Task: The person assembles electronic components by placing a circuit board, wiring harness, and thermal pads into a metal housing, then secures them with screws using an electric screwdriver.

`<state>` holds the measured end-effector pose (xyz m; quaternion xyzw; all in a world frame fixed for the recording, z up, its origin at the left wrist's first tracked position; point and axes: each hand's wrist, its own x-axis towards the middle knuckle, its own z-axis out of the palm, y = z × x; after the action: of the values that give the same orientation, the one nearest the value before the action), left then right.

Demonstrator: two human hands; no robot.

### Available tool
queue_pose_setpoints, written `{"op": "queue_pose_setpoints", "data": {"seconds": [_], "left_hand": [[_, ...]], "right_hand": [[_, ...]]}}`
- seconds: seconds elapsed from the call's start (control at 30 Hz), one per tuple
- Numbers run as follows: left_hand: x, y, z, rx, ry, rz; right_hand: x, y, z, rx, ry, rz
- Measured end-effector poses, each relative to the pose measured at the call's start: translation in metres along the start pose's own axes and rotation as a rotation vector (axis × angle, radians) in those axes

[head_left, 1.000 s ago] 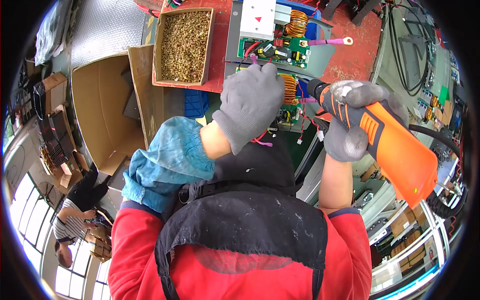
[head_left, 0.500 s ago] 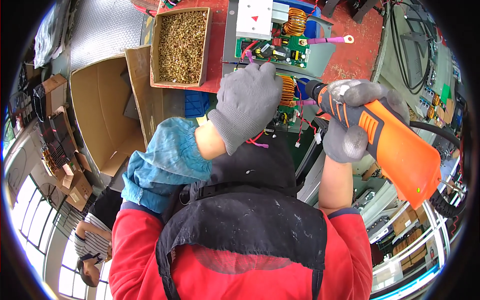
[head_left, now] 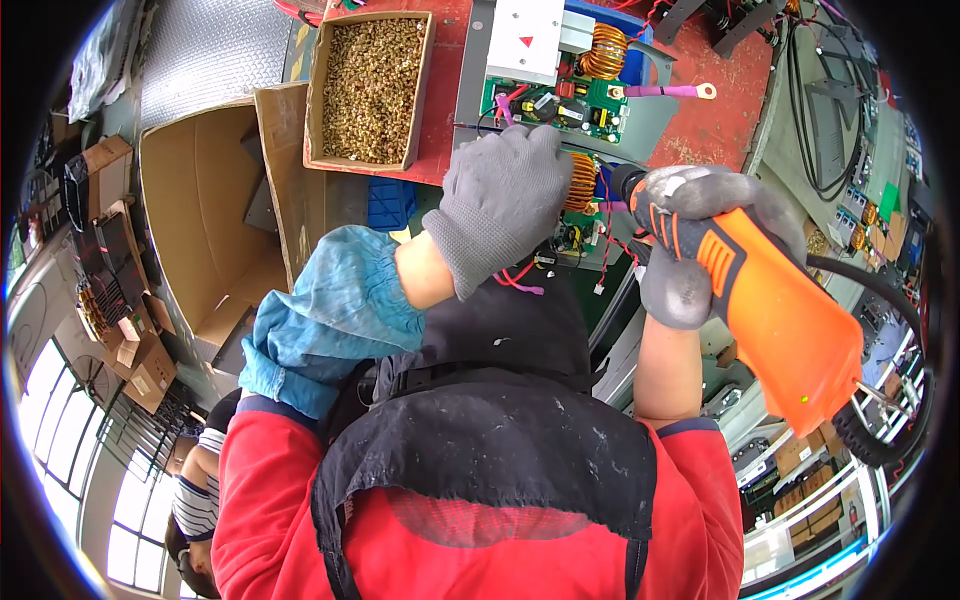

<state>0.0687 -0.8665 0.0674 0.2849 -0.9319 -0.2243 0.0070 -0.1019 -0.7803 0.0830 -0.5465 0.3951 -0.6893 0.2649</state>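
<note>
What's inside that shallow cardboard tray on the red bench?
The cardboard tray is filled nearly to the brim with small brass-coloured screws. They cover its floor completely, so whether anything lies beneath them cannot be seen.

red workbench (head_left: 720, 110), bright windows (head_left: 45, 440) lower left

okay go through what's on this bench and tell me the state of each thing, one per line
Left hand: gloved, resting on the circuit board assembly.
Right hand: gloved, closed around the orange power screwdriver.
Orange power screwdriver: held, tip toward the assembly.
Circuit board assembly: uncovered, copper coils and wires exposed.
Tray of screws: open, nearly full.
Cardboard box: open, flaps up, mostly empty.
</note>
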Motion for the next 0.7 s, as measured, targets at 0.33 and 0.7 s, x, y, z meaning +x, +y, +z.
{"op": "queue_pose_setpoints", "data": {"seconds": [0.33,0.7], "left_hand": [[-0.003,0.006,-0.008,0.023,-0.076,0.01],[0.0,0.001,-0.001,0.052,-0.105,-0.039]], "right_hand": [[0.0,-0.02,0.001,-0.011,0.168,0.035],[-0.004,0.001,-0.014,0.059,-0.03,0.009]]}}
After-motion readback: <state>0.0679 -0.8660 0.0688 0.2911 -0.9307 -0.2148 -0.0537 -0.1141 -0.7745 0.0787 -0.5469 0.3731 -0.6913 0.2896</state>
